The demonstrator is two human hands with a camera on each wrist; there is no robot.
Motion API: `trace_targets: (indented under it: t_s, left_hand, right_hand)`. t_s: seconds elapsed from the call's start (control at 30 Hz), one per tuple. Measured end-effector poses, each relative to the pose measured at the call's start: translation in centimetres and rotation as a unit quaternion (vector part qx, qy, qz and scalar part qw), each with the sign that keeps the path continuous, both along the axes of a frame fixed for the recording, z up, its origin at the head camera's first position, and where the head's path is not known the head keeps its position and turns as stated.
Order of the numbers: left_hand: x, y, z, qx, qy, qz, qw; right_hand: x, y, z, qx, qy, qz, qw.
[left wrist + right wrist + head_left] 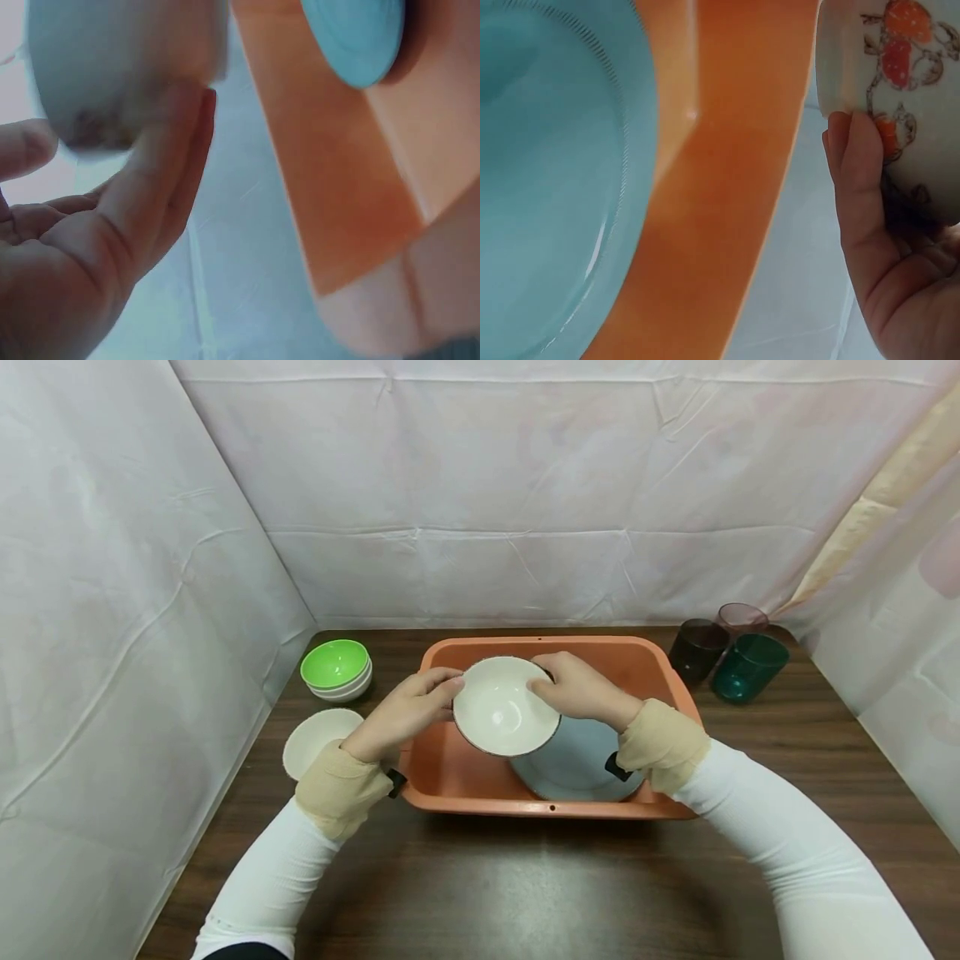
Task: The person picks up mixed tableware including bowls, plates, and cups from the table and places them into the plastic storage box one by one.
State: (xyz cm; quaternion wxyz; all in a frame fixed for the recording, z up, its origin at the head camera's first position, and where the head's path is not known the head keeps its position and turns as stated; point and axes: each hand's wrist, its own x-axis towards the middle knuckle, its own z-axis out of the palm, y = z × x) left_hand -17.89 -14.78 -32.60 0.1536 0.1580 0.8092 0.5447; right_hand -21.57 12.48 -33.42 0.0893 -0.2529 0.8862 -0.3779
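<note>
A white bowl (504,710) with a dark rim is held over the orange tub, its inside facing up. At its left edge, the left hand (405,706) grips it, thumb by the rim and fingers against the outside. The right hand (581,687) holds the opposite edge, thumb over the rim into the bowl, fingers on the outer wall. Orange and red drawings show on the bowl's outside (930,97) in the right wrist view. Beneath, a pale blue plate (573,764) lies in the right part of the tub (540,808).
On the left stand a green bowl (335,663) nested on white bowls (345,692), and a separate white dish (315,739) partly behind the left wrist. Several tinted cups, including a teal one (750,667) and a dark one (697,649), stand right of the tub. White sheets enclose the table.
</note>
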Motion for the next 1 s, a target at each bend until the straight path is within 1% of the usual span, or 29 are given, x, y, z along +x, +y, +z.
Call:
trace_targets:
  t_s: [0.07,0.13,0.17,0.23,0.27,0.33,0.4,0.47,0.63,0.7,0.77,0.87,0.93,1.0]
  left_hand:
    - [0.0,-0.5,0.1,-0.029,0.032,0.012,0.9990]
    - [-0.2,-1.2,0.0,-0.066,0.066,0.031,0.9951]
    - [-0.4,-1.7,-0.1,-0.080,0.078,0.043,0.9928]
    - [-0.7,-2.5,-0.6,-0.093,0.094,0.067,0.9890]
    - [-0.9,-2.9,-0.8,-0.091,0.096,0.077,0.9881]
    - [-1.2,-3.7,-1.5,-0.080,0.090,0.091,0.9886]
    - [-1.4,-4.3,-2.2,-0.073,0.083,0.096,0.9892]
    - [-1.4,-4.7,-3.0,-0.092,0.073,0.101,0.9879]
    - [-0.8,-5.0,-4.7,-0.160,0.044,0.104,0.9806]
    - [-0.6,-4.9,-5.4,-0.164,0.030,0.106,0.9802]
    - [-0.4,-4.6,-6.1,-0.155,0.022,0.110,0.9816]
    - [-0.2,-4.2,-7.1,-0.113,0.012,0.119,0.9864]
    - [0.0,-4.0,-7.6,-0.091,0.009,0.129,0.9875]
    - [0.1,-3.8,-8.0,-0.075,0.006,0.139,0.9875]
  right_hand:
    - [-0.3,0.5,-0.2,0.006,-0.002,0.001,1.000]
    - [-0.5,1.0,-0.5,0.013,-0.002,0.000,1.000]
    - [-0.7,1.3,-0.7,0.016,-0.004,0.000,1.000]
    - [-1.0,1.8,-0.8,0.024,-0.008,0.001,1.000]
    - [-1.1,2.1,-1.0,0.029,-0.008,0.000,1.000]
    - [-1.5,2.7,-1.1,0.039,-0.009,0.002,0.999]
    - [-1.8,3.2,-1.4,0.052,-0.011,0.003,0.999]
    - [-2.1,3.7,-1.6,0.066,-0.012,0.004,0.998]
    - [-2.6,4.6,-2.1,0.096,-0.015,0.005,0.995]
    - [-2.8,5.0,-2.4,0.107,-0.015,0.005,0.994]
    - [-3.0,5.3,-2.6,0.119,-0.018,0.004,0.993]
    - [-3.3,5.6,-2.9,0.136,-0.023,0.003,0.990]
    - [-3.4,5.7,-3.1,0.146,-0.027,0.005,0.989]
    - [-3.6,5.9,-3.3,0.157,-0.022,0.008,0.987]
